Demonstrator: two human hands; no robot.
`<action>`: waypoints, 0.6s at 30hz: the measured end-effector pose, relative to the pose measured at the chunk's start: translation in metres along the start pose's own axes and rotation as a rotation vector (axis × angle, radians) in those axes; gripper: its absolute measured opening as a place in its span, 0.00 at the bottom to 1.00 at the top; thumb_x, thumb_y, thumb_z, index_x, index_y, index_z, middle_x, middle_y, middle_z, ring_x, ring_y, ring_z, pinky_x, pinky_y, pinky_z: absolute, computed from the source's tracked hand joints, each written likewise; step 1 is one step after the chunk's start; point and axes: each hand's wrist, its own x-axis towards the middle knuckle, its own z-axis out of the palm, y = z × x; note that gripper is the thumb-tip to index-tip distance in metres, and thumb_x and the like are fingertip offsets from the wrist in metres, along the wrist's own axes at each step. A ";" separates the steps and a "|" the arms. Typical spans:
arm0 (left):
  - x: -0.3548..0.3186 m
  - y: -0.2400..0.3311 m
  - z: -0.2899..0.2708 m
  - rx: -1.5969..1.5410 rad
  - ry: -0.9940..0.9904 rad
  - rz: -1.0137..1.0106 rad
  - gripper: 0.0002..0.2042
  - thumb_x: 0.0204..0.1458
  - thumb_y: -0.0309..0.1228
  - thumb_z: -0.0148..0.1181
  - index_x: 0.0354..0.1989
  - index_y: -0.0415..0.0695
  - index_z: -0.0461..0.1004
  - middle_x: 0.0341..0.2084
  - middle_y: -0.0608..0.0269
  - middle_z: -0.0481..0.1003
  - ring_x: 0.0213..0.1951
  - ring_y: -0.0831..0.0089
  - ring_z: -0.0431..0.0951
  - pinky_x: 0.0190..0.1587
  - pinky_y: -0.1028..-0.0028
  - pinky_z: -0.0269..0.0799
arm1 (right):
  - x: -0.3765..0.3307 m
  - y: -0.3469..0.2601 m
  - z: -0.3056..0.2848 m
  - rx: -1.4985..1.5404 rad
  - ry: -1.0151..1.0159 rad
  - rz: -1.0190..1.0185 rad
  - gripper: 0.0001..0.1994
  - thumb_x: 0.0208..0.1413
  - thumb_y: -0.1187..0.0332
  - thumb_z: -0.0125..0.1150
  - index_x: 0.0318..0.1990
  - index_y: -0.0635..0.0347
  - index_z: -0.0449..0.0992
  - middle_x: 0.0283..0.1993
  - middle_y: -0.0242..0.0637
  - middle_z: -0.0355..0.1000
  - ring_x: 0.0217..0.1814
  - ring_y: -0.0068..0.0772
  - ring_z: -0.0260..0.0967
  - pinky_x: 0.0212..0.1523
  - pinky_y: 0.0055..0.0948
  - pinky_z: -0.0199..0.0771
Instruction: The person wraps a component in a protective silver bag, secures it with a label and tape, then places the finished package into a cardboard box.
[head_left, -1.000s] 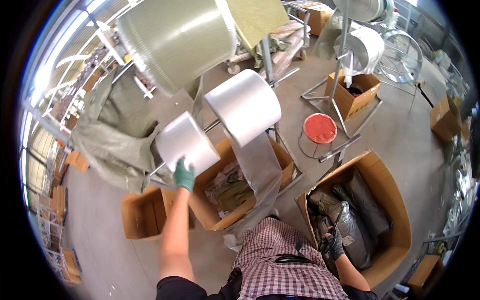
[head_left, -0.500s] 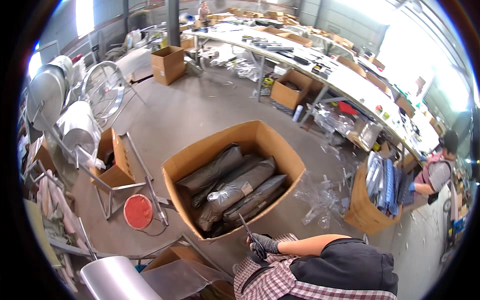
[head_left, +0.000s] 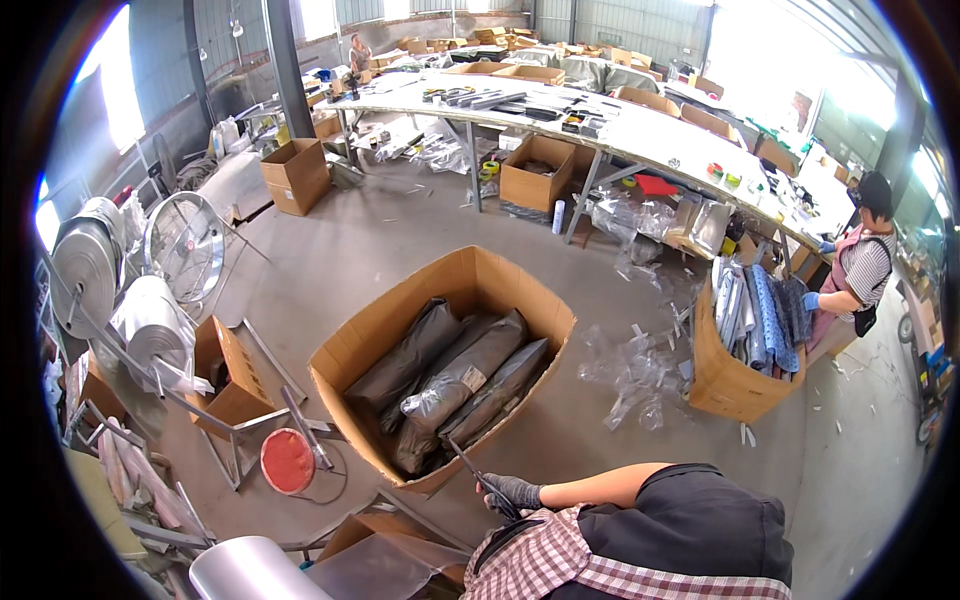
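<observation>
My right hand (head_left: pixel 512 490), in a grey glove, is closed around a pair of scissors (head_left: pixel 465 458). Their dark blades point up and away, close to the near rim of a large open cardboard box (head_left: pixel 330 365). Inside that box lie several long bundles (head_left: pixel 470 362) in dark plastic wrap. One of them has a pale label and a shiny clear plastic end. My left hand does not show.
Left stand a red round stool (head_left: pixel 287 461), metal frames, plastic film rolls (head_left: pixel 155 320) and a fan (head_left: pixel 185 247). A long worktable (head_left: pixel 640 130) crosses the back. At right, a co-worker (head_left: pixel 865 260) stands by a box of fabric rolls (head_left: pixel 740 390). Clear plastic scraps (head_left: pixel 635 375) litter the floor.
The view has turned, so the box and table sit farther left in it. My right hand still holds the scissors near the box. More of the co-worker shows.
</observation>
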 end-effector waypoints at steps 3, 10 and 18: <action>-0.013 -0.006 -0.004 0.037 -0.001 -0.045 0.13 0.57 0.37 0.50 0.43 0.43 0.75 0.39 0.51 0.77 0.39 0.56 0.77 0.39 0.62 0.72 | -0.012 -0.006 0.001 -0.241 0.034 -0.085 0.05 0.63 0.65 0.47 0.43 0.50 0.66 0.22 0.27 0.66 0.20 0.21 0.62 0.21 0.22 0.64; -0.053 -0.066 -0.030 0.160 0.036 -0.273 0.13 0.58 0.37 0.49 0.40 0.44 0.77 0.37 0.52 0.78 0.36 0.57 0.78 0.36 0.62 0.73 | 0.019 -0.004 -0.036 -0.021 0.063 -0.139 0.07 0.63 0.62 0.48 0.44 0.52 0.67 0.22 0.26 0.68 0.19 0.19 0.63 0.20 0.21 0.64; -0.183 -0.314 -0.173 0.984 -0.257 -0.888 0.14 0.59 0.37 0.47 0.38 0.44 0.79 0.34 0.54 0.80 0.32 0.58 0.79 0.32 0.63 0.74 | 0.000 -0.016 -0.030 -0.432 0.090 -0.206 0.17 0.51 0.71 0.57 0.49 0.58 0.65 0.26 0.35 0.68 0.24 0.29 0.66 0.25 0.30 0.70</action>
